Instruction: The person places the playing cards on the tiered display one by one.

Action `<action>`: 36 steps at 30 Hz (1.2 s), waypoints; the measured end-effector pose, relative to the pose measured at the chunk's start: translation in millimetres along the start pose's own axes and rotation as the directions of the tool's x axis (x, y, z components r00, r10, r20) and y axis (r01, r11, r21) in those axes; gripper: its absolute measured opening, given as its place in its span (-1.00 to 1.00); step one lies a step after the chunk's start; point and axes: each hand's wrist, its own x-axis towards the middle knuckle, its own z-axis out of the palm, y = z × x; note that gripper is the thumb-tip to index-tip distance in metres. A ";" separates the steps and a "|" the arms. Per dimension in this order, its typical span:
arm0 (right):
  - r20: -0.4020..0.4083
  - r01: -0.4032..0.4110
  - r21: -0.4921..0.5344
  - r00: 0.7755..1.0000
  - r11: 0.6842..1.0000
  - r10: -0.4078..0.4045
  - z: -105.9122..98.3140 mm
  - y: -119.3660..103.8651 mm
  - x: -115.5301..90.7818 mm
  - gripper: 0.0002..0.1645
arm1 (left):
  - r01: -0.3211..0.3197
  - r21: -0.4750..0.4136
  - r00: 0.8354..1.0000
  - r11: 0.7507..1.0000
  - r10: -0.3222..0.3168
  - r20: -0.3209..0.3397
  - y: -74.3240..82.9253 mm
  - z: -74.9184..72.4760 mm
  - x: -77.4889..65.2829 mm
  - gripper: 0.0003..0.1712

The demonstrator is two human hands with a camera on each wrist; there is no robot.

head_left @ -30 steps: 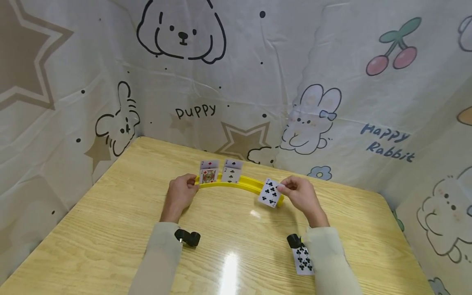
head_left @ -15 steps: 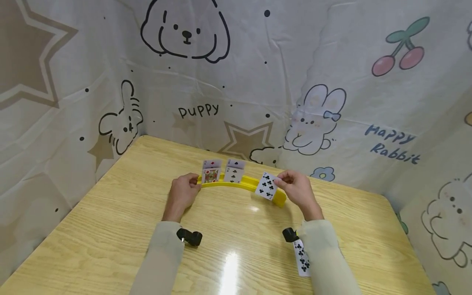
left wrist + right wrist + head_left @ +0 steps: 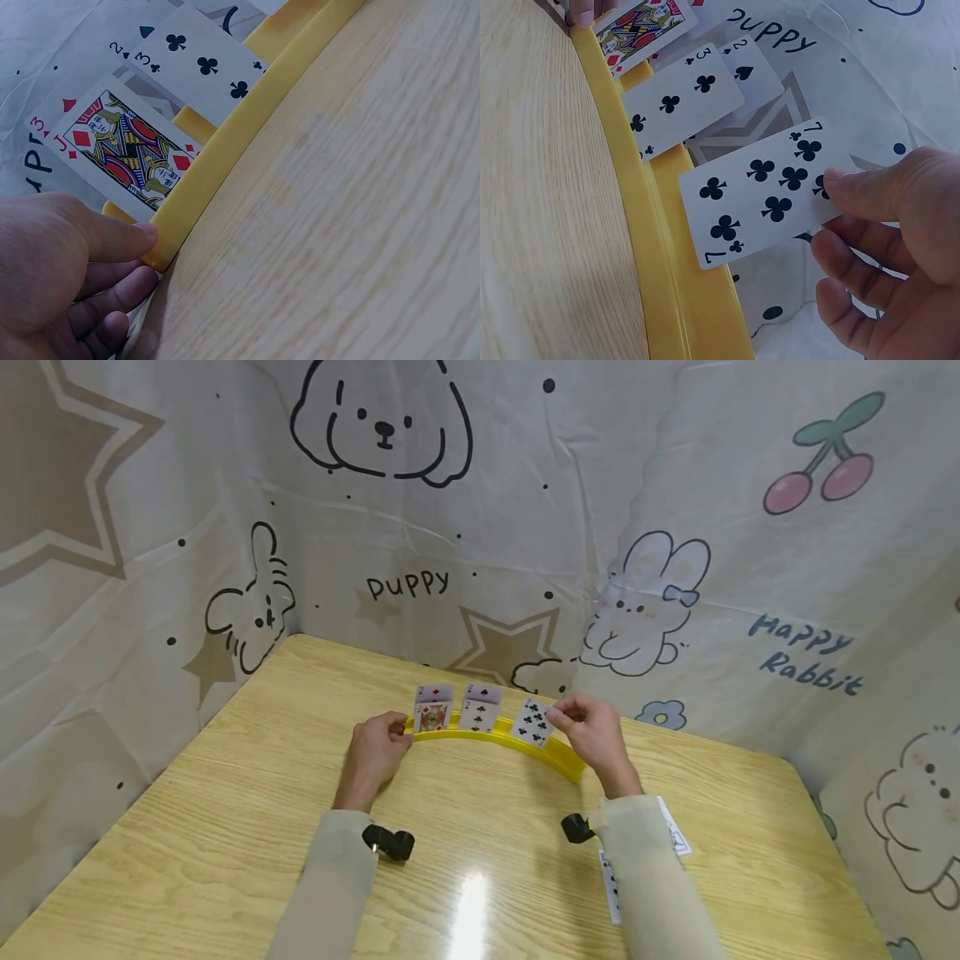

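A curved yellow card holder (image 3: 564, 760) stands on the table. My left hand (image 3: 375, 750) pinches its left end between thumb and fingers. Beside that hand, a jack of diamonds (image 3: 127, 154) stands in the holder with a three of diamonds (image 3: 66, 105) behind it. Further right comes a three of clubs (image 3: 679, 101), backed by a two of spades (image 3: 756, 75). My right hand (image 3: 597, 742) pinches a seven of clubs (image 3: 757, 191) by its upper right edge, thumb on its face. In the right wrist view the card's lower edge overlaps the holder, right of the three.
Two playing cards lie near my right forearm, both partly covered by the sleeve: a black-suited card (image 3: 609, 893) and another card (image 3: 677, 831). A printed cloth (image 3: 487, 510) hangs behind the wooden table (image 3: 480, 827).
My right hand has carried the seven of clubs left and away from me along the holder, uncovering the holder's right end. A card right of the forearm has come into sight. The left hand keeps its grip.
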 end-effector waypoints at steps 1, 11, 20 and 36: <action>-0.002 -0.001 0.001 1.000 1.000 0.001 0.9 -0.4 0.8 -0.81 | -0.004 0.001 1.000 1.000 0.004 -0.001 -0.6 0.2 -0.1 -0.63; -0.008 -0.039 -0.008 0.999 0.999 0.039 2.5 -10.7 5.6 -0.78 | 0.001 0.014 1.000 1.000 -0.001 -0.010 -0.7 0.6 1.4 -0.61; -0.020 -0.031 -0.011 0.999 0.999 0.030 5.3 -13.4 9.1 -0.78 | 0.009 0.006 1.000 1.000 -0.009 0.001 -0.6 -0.4 0.9 -0.62; 0.002 0.006 -0.014 1.000 1.000 -0.006 11.2 -6.6 12.8 -0.81 | 0.021 0.000 1.000 1.000 -0.021 0.008 0.6 -0.8 -0.9 -0.62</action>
